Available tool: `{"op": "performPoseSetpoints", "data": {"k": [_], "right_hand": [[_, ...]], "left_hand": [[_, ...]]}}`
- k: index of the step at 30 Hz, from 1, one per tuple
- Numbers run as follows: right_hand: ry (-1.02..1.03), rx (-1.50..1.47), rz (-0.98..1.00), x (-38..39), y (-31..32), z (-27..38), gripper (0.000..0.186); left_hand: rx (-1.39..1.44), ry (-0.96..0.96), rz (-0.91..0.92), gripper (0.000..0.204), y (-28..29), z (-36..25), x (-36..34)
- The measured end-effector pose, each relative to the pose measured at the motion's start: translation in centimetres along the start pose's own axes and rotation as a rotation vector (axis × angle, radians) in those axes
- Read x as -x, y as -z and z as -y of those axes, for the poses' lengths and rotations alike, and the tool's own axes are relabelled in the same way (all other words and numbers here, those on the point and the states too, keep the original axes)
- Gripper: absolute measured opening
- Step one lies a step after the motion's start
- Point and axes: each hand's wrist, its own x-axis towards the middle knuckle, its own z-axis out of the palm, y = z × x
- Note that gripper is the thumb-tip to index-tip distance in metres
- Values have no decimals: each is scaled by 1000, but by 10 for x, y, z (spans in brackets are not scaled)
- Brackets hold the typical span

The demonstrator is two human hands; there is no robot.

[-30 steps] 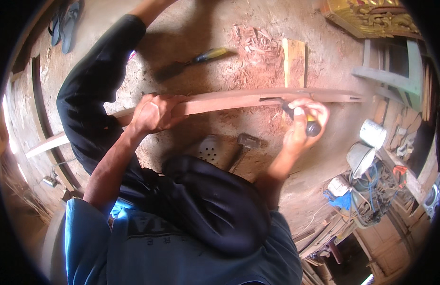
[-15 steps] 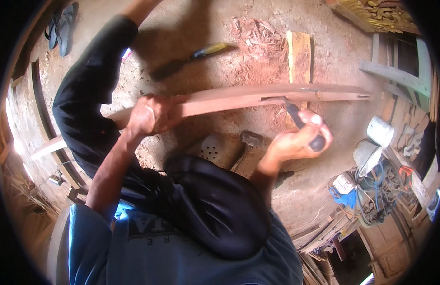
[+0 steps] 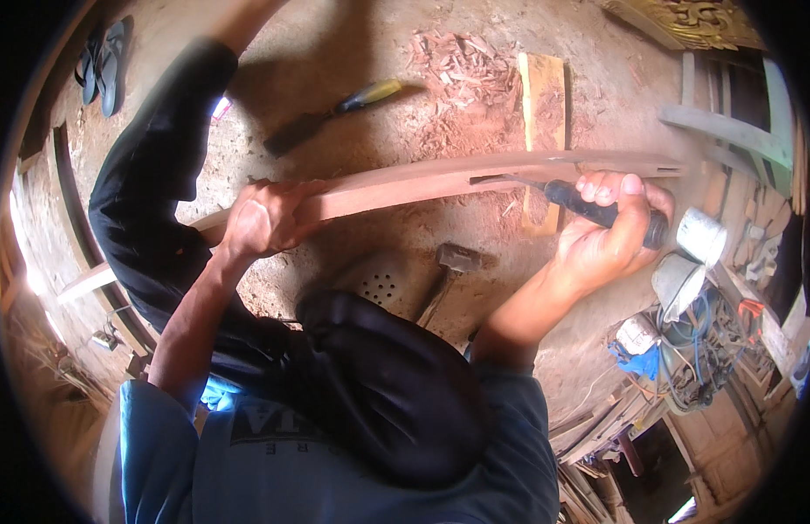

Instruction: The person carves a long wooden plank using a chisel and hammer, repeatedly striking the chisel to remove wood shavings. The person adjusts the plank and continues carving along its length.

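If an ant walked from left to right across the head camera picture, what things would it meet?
Pair of sandals → left hand → hammer → yellowish board → right hand → upper white container.

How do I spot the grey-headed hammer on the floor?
Find the long reddish wooden beam under the person's left hand. Below its right half in the picture, on the tan floor, lies the hammer. Its blocky head sets it apart from the pale, dark-holed thing on its left.
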Motion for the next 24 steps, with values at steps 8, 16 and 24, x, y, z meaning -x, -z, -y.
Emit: {"op": "performPoseSetpoints", "data": {"k": [8,16,24], "right_hand": [[-58,-179,137,23,3,-43,10],[229,257,-335,81,-16,-41,17],[45,107,-54,26,-8,-17,13]], "left_hand": [[-21,-11,32,50,4,-2,-4],[-24,-41,21,53,4,-9,-1],[12,13,25,54,1,0,1]]}}
